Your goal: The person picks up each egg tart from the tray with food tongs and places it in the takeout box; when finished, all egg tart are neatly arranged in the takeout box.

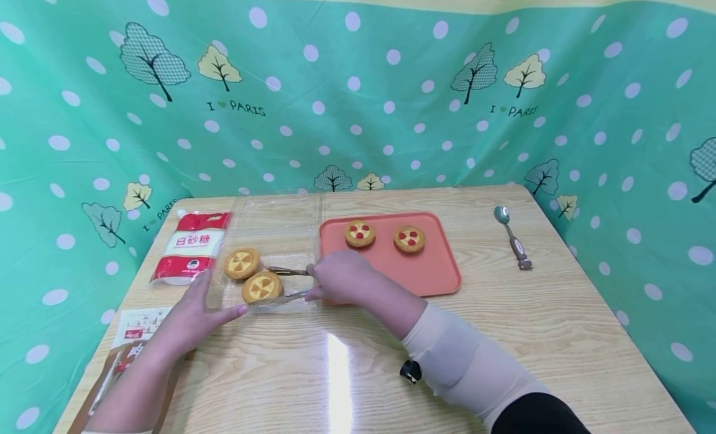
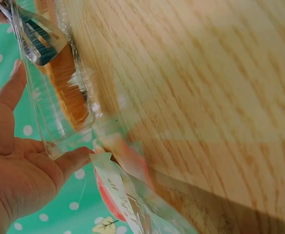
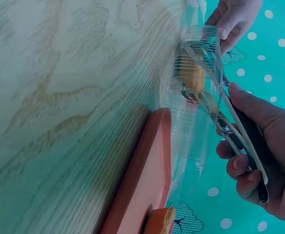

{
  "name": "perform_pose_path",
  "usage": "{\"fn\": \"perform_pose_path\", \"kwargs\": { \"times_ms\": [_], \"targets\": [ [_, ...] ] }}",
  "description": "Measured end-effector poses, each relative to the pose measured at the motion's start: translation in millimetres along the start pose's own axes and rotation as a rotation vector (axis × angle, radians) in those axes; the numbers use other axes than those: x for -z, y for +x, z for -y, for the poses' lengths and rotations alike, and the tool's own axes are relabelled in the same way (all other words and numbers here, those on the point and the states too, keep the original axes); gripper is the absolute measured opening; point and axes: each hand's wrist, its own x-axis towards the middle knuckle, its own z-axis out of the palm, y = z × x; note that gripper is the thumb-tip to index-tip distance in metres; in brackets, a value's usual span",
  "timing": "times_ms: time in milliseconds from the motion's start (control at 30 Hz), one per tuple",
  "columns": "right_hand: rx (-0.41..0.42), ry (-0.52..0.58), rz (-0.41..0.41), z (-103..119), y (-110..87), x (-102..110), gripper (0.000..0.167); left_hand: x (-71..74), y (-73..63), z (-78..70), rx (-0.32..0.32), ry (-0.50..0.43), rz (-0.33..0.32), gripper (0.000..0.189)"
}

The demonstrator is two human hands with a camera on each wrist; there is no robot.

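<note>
My right hand (image 1: pixel 344 277) grips metal food tongs (image 3: pixel 237 129), the handles within its fingers. The tong ends stand on either side of the nearer egg tart (image 1: pixel 262 288), which lies in a clear plastic box (image 1: pixel 299 247). Just behind and left of it is another tart (image 1: pixel 242 263) with yellow wedges on top. At the box's front left corner is my left hand (image 1: pixel 187 319), thumb and fingers spread along the outside wall. In the left wrist view, the fingertips (image 2: pixel 81 155) touch the box corner beside a bag's edge.
A pink tray (image 1: pixel 391 269) right of the box bears two tarts (image 1: pixel 410 239) with red pieces. A sugar bag (image 1: pixel 190 247) lies at the left, a brown and white packet (image 1: pixel 137 328) under the left forearm. A spoon (image 1: pixel 511 235) lies far right. The box lid (image 1: pixel 279 213) stands open behind.
</note>
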Motion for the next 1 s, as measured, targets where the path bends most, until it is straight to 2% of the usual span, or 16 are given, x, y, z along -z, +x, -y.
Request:
{"fn": "perform_pose_path", "kwargs": {
  "times_ms": [233, 433, 567, 733, 900, 1000],
  "targets": [
    [-0.041, 0.052, 0.005, -7, -6.8, 5, 0.053, 0.5, 0.1, -1.8, 0.001, 0.001, -0.001, 0.128],
    [-0.072, 0.075, 0.008, -19, -21.6, 14, 0.069, 0.5, 0.4, -2.7, 0.002, 0.003, -0.003, 0.127],
    [-0.103, 0.120, 0.002, -31, -33.8, 19, 0.071, 0.2, 0.7, -2.3, 0.000, 0.005, -0.003, 0.126],
    [-0.171, 0.141, -0.053, -49, -50.6, 22, 0.076, -0.2, 1.2, -2.0, 0.004, 0.001, 0.000, 0.126],
    [-0.204, 0.121, -0.131, -68, -68.6, 23, 0.076, 0.3, 0.5, -0.9, 0.000, -0.016, 0.003, 0.126],
    [-0.221, 0.166, -0.175, -79, -80.7, 24, 0.072, 0.1, 0.3, -0.9, 0.004, -0.015, 0.004, 0.127]
  ]
}}
